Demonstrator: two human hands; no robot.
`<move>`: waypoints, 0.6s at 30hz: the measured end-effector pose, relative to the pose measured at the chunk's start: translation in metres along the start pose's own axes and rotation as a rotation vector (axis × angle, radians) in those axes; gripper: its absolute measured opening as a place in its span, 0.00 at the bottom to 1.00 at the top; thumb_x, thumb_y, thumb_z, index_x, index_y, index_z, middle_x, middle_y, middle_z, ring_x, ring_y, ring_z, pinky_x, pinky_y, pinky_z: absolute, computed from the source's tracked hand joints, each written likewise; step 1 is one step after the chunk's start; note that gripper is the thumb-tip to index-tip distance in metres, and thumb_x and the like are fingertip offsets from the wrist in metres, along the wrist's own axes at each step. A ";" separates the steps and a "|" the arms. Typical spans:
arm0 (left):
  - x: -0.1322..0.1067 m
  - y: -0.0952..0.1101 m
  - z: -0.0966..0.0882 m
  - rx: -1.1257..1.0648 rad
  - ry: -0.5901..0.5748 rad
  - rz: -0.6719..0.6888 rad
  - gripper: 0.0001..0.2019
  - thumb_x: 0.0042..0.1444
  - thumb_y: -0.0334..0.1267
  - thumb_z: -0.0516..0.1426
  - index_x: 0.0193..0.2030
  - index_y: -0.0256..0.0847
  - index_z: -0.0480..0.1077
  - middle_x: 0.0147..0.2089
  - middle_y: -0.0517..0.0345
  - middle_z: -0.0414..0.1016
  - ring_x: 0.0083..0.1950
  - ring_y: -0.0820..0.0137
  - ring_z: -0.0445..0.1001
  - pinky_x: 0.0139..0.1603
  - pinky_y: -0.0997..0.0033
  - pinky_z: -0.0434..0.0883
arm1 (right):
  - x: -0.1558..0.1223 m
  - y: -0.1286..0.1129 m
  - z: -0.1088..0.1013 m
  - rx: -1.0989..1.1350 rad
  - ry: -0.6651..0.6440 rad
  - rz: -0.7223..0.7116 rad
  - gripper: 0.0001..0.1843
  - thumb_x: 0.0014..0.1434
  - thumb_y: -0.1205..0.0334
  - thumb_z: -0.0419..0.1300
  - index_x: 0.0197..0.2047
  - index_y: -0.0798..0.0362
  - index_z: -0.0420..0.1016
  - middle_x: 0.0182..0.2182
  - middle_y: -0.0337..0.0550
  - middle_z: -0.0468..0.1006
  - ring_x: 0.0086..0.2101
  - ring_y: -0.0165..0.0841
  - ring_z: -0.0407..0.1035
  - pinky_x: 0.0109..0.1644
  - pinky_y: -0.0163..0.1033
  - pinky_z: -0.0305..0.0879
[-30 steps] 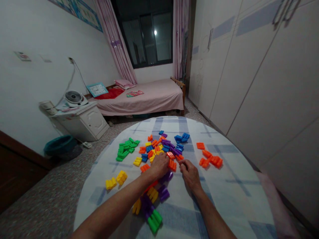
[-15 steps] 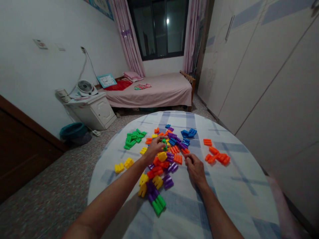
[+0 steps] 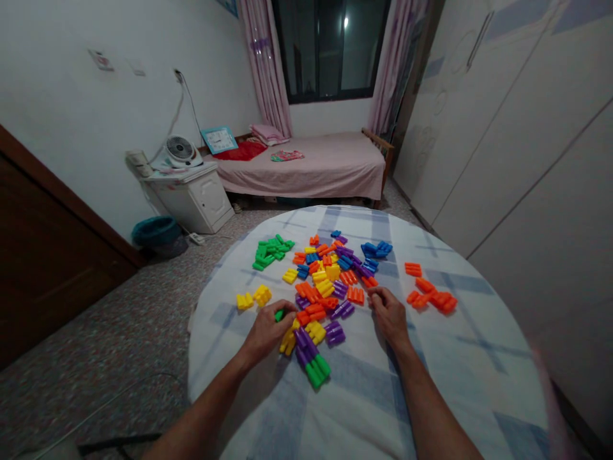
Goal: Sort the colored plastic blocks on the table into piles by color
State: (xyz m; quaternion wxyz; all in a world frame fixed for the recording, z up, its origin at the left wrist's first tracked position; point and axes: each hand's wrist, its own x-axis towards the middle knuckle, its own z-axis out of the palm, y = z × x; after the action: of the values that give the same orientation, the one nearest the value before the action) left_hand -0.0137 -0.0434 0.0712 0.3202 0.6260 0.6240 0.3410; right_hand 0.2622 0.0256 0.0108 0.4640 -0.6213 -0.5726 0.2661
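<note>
Left hand (image 3: 265, 329): closed on a green block (image 3: 279, 314), pinched between thumb and fingertips, only its tip showing. The hand rests low on the desk (image 3: 431, 370) at about 8 o'clock from the mixed pile (image 3: 330, 275).

Right hand (image 3: 390, 313): fingers curled, knuckles up, at 4 o'clock from the pile, just beside an orange block (image 3: 357, 295). Whether it grips anything cannot be told; the fingertips are hidden.

A joined strip (image 3: 311, 358) of purple and green blocks lies at 6 o'clock, touching the yellow blocks (image 3: 288, 342) beside the left hand.

Sorted groups: green group (image 3: 271, 250) at 10 o'clock, blue group (image 3: 376, 249) at 1 o'clock, orange group (image 3: 431, 297) at 3 o'clock, yellow pair (image 3: 253, 297) at 9 o'clock.

Recommended handling: keep the pinch on the block's sides so its ridged faces are free. Line up the ridges with any mating piece before pressing. Steady the strip with the free hand, since loose blocks beside it will probably shift under a sideways push.
</note>
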 end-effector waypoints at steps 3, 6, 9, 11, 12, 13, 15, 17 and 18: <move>-0.008 -0.007 -0.002 0.049 0.029 0.002 0.10 0.53 0.41 0.53 0.34 0.40 0.73 0.34 0.58 0.76 0.39 0.68 0.73 0.41 0.72 0.67 | -0.001 -0.001 0.000 0.003 0.014 0.004 0.17 0.52 0.54 0.49 0.36 0.54 0.73 0.25 0.41 0.75 0.28 0.34 0.69 0.35 0.38 0.61; 0.008 -0.012 -0.017 0.171 0.109 0.058 0.12 0.55 0.41 0.52 0.38 0.40 0.73 0.37 0.57 0.76 0.40 0.68 0.73 0.43 0.71 0.67 | -0.003 -0.003 0.000 0.006 0.031 0.004 0.17 0.52 0.54 0.49 0.36 0.54 0.73 0.25 0.41 0.74 0.28 0.34 0.69 0.34 0.37 0.61; 0.046 -0.017 -0.038 0.404 0.142 0.077 0.13 0.55 0.40 0.52 0.44 0.39 0.72 0.40 0.55 0.75 0.41 0.67 0.73 0.45 0.71 0.67 | -0.005 -0.006 0.000 -0.005 0.041 0.001 0.17 0.53 0.54 0.49 0.36 0.54 0.73 0.24 0.41 0.74 0.28 0.34 0.69 0.34 0.37 0.61; 0.076 -0.022 -0.051 0.541 0.148 0.020 0.15 0.56 0.40 0.52 0.47 0.39 0.72 0.42 0.53 0.75 0.43 0.66 0.73 0.46 0.70 0.67 | -0.006 -0.007 0.000 -0.014 0.044 -0.003 0.16 0.52 0.54 0.49 0.36 0.54 0.73 0.25 0.41 0.75 0.28 0.34 0.69 0.35 0.37 0.61; 0.090 -0.023 -0.057 0.573 0.159 -0.002 0.16 0.55 0.39 0.52 0.48 0.38 0.71 0.43 0.51 0.75 0.45 0.64 0.73 0.47 0.69 0.67 | -0.006 -0.007 0.000 -0.016 0.045 -0.003 0.16 0.52 0.54 0.49 0.36 0.54 0.73 0.25 0.41 0.75 0.28 0.34 0.69 0.35 0.37 0.61; 0.102 -0.025 -0.061 0.592 0.167 -0.018 0.17 0.54 0.38 0.53 0.50 0.37 0.71 0.45 0.49 0.74 0.46 0.62 0.73 0.48 0.68 0.67 | -0.007 -0.008 -0.001 -0.015 0.046 -0.004 0.16 0.52 0.54 0.49 0.36 0.54 0.73 0.25 0.41 0.75 0.28 0.34 0.69 0.35 0.37 0.61; 0.117 -0.025 -0.065 0.603 0.191 -0.033 0.22 0.52 0.37 0.56 0.55 0.36 0.68 0.50 0.45 0.73 0.51 0.58 0.71 0.51 0.63 0.67 | -0.007 -0.008 -0.001 -0.013 0.052 -0.002 0.16 0.53 0.54 0.49 0.36 0.54 0.73 0.25 0.41 0.75 0.28 0.34 0.69 0.35 0.37 0.61; 0.116 -0.021 -0.062 0.613 0.245 0.004 0.28 0.50 0.37 0.58 0.59 0.35 0.63 0.56 0.42 0.68 0.57 0.54 0.66 0.56 0.58 0.64 | -0.007 -0.008 -0.001 -0.013 0.059 -0.008 0.17 0.52 0.54 0.49 0.36 0.54 0.73 0.24 0.41 0.75 0.28 0.34 0.69 0.34 0.37 0.60; 0.108 -0.018 -0.058 0.607 0.271 0.059 0.29 0.50 0.36 0.58 0.61 0.35 0.62 0.58 0.41 0.66 0.60 0.54 0.64 0.59 0.57 0.62 | -0.007 -0.008 -0.001 -0.016 0.061 -0.012 0.17 0.52 0.54 0.49 0.36 0.54 0.73 0.24 0.41 0.75 0.28 0.34 0.69 0.34 0.37 0.60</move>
State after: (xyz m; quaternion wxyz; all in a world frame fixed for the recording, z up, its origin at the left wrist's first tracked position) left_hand -0.0730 0.0638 0.0922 0.0234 0.6596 0.7156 0.2288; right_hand 0.2575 0.0176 0.0170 0.4779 -0.6292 -0.5641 0.2397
